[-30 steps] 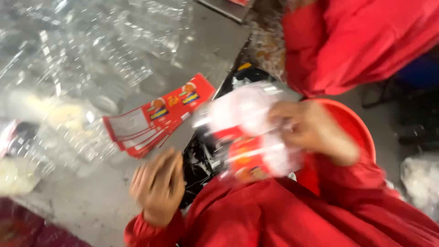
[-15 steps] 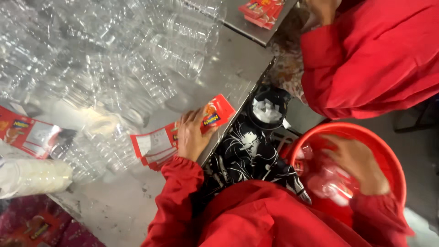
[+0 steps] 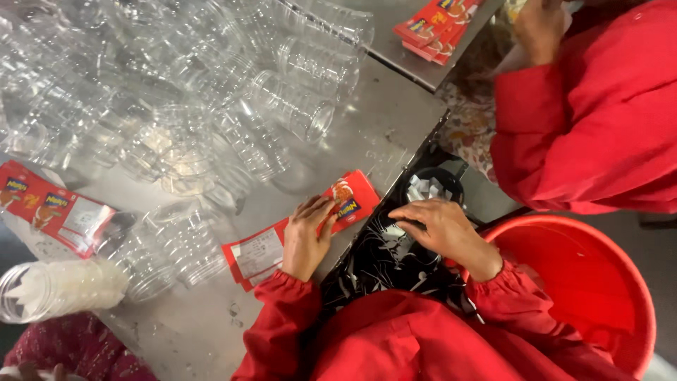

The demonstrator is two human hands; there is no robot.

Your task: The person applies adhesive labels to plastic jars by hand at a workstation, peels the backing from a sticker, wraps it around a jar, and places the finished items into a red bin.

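— What's hard to make out here?

— The clear plastic jars (image 3: 211, 106) heaped on the metal table (image 3: 381, 134) overlap so much that you can't tell one from the next, and the heap runs off the top and left edges. The co-worker in red (image 3: 592, 120) is cut off at the top right; only a sleeve and part of a hand (image 3: 539, 28) show.

— And the person's own hands?

— The left hand (image 3: 307, 236) lies flat, fingers spread, pressing on a stack of red printed labels (image 3: 296, 233) at the table's near edge. The right hand (image 3: 441, 229) rests open, palm down, on dark patterned cloth in the lap, gripping nothing.

— Any containers with something inside?

— One jar lying on its side (image 3: 60, 289) at the far left holds white stuff, perhaps folded paper. A small dark cup (image 3: 430, 187) by the table's edge holds white scraps. The red tub (image 3: 585, 282) on the right looks empty, though a sleeve hides part of it.

— More labels?

— Red ones at the far left (image 3: 53, 212) and at the top (image 3: 437, 25).
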